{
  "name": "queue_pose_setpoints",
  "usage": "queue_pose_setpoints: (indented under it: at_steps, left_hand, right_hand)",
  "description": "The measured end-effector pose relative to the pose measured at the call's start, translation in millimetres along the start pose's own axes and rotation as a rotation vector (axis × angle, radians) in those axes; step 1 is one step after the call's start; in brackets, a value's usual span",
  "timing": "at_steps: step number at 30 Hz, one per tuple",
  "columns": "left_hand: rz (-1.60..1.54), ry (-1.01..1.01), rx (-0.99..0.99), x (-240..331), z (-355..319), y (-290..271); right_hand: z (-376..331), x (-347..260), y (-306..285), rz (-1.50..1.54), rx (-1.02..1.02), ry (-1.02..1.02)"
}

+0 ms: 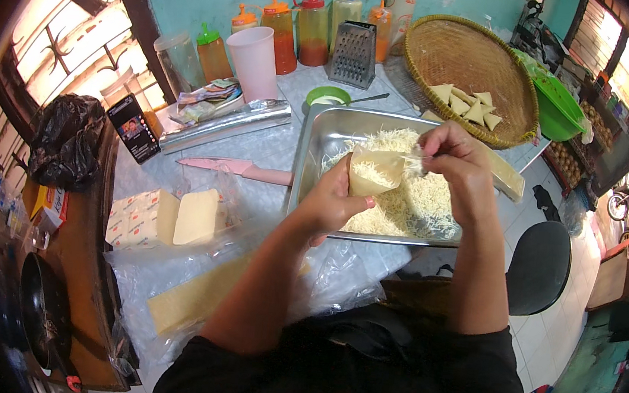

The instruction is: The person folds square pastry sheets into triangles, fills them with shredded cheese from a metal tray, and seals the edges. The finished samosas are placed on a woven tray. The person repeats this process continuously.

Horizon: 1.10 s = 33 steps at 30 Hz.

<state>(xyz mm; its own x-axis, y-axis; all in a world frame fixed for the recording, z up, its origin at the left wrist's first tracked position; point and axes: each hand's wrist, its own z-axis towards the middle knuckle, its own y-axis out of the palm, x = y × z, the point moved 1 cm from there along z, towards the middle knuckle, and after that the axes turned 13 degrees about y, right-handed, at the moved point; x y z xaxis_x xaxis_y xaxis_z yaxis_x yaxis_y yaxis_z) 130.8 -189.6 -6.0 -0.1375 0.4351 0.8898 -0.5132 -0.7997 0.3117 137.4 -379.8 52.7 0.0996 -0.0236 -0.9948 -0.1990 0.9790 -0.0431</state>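
Observation:
My left hand (329, 204) holds a pale pastry sheet folded into a cone (372, 192), thumb across its lower front. Shredded cheese (376, 173) fills the cone's open top. Just right of the cone, my right hand (461, 163) is closed in a pinch, with a few cheese shreds at its fingertips. Both hands are over a rectangular metal tray (301, 158) holding a loose heap of grated cheese (422, 210). Beyond the tray's far edge is a small green bowl (316, 95) with white contents and a spoon (368, 99).
A woven round tray (447, 51) at back right bears several folded pastry triangles (474, 115). A box grater (354, 54) and sauce bottles (312, 32) line the wall. Left lie a pink knife (223, 166), foil roll (227, 127), phone (133, 128), cheese block (197, 218) and pastry sheets (189, 301).

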Motion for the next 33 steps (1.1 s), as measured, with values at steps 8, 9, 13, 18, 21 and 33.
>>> queue_pose_setpoints:
  at_steps: [8,9,13,18,21,33]
  left_hand:
    - [-0.058,0.002,0.028,-4.5,0.1,-4.4]
    - [-0.059,0.000,0.034,-5.7,0.2,-5.4]
    - [-0.012,0.002,0.030,-10.6,1.6,-7.0]
    - [0.036,-0.010,0.043,-12.7,1.5,-8.3]
    - [0.033,-0.048,0.012,-12.0,1.5,-9.6]
    - [-0.126,-0.081,-0.027,-1.3,-2.5,-8.8]
  right_hand:
    - [-7.3,-9.0,37.1,-0.631,0.253,-0.238]
    - [-8.4,-8.6,38.8,-0.594,0.209,-0.219]
    - [-8.0,-5.6,42.8,-0.623,-0.003,-0.093]
    - [-4.2,-2.5,37.6,-0.412,-0.032,-0.023]
    - [-4.4,0.7,37.7,-0.218,-0.055,0.052]
    - [-4.8,-9.1,41.6,-0.116,-0.006,0.066]
